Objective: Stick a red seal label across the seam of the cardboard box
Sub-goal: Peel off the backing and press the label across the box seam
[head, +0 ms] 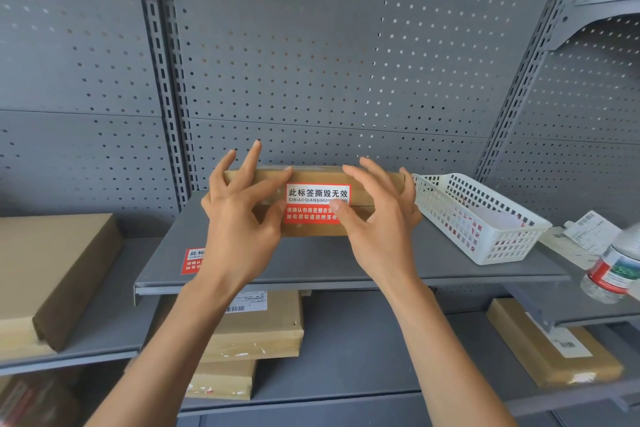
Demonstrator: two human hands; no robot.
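Note:
A flat brown cardboard box lies on the grey metal shelf. A red and white seal label sits on its front face, across the horizontal seam. My left hand rests on the box's left part, its thumb touching the label's left edge. My right hand rests on the right part, thumb pressing on the label's right edge. The other fingers of both hands are spread over the top of the box.
Another red seal label lies on the shelf at the left, partly behind my left wrist. A white perforated basket stands to the right. A plastic bottle is at far right. Other cardboard parcels lie on neighbouring and lower shelves.

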